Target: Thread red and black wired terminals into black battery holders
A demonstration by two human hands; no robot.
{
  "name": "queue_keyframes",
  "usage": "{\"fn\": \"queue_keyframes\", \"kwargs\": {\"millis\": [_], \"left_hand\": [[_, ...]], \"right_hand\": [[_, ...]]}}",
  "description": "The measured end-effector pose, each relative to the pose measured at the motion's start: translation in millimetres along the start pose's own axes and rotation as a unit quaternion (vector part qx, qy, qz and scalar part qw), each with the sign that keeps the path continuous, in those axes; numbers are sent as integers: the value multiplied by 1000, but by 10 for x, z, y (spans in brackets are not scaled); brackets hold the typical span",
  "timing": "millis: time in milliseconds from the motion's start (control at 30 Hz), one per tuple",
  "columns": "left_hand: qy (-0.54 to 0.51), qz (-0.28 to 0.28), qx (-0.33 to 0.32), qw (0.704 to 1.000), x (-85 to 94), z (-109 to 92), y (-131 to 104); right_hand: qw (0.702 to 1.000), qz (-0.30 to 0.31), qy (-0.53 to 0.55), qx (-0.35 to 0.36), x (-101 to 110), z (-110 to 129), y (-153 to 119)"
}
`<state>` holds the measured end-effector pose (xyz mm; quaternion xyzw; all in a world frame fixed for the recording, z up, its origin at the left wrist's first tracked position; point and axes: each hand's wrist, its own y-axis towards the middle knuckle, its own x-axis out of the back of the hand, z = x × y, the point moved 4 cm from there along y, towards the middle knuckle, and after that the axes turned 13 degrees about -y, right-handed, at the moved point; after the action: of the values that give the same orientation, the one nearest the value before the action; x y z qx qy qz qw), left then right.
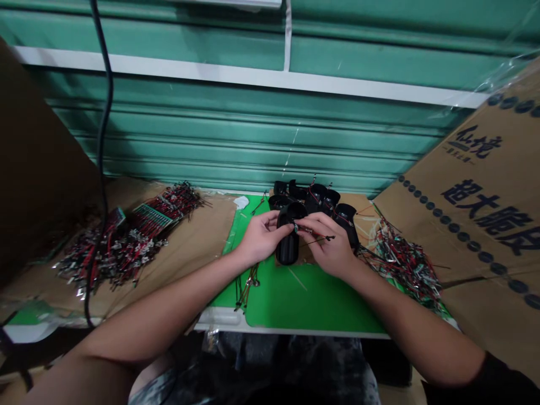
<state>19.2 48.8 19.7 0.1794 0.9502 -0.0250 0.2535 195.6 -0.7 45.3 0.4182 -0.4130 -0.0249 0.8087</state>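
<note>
A black rounded housing point(288, 247) with an open top stands upright over the green mat point(312, 304), in the middle. My left hand point(262, 236) is closed round its left side, the thumb at the rim. On the right, my right hand point(327, 242) pinches a small wired part point(296, 227) against the housing's opening, and thin red and black wires stick out between its fingers. Several more black housings point(317, 197) stand close together just behind, some with wires coming out of them.
Bundles of red and black wires with connectors point(126, 242) lie on cardboard at the left; another wire pile point(407, 264) is at the right. Loose wires point(248, 287) rest on the mat. A cardboard box point(485, 197) borders the right, and a black cable point(101, 140) hangs at the left.
</note>
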Motion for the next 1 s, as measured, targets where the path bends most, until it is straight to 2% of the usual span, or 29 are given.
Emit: {"fn": "queue_keyframes", "kwargs": {"millis": [667,800,1000], "left_hand": [[-16,9,6,1000,-4,26,-9],[-23,8,5,1000,5,38,-12],[-23,-2,-1,1000,31,41,11]], "right_hand": [[1000,7,16,-9,-7,-2,-28],[998,8,45,-36,-7,-28,-22],[984,35,129,-119,-15,-54,-8]]}}
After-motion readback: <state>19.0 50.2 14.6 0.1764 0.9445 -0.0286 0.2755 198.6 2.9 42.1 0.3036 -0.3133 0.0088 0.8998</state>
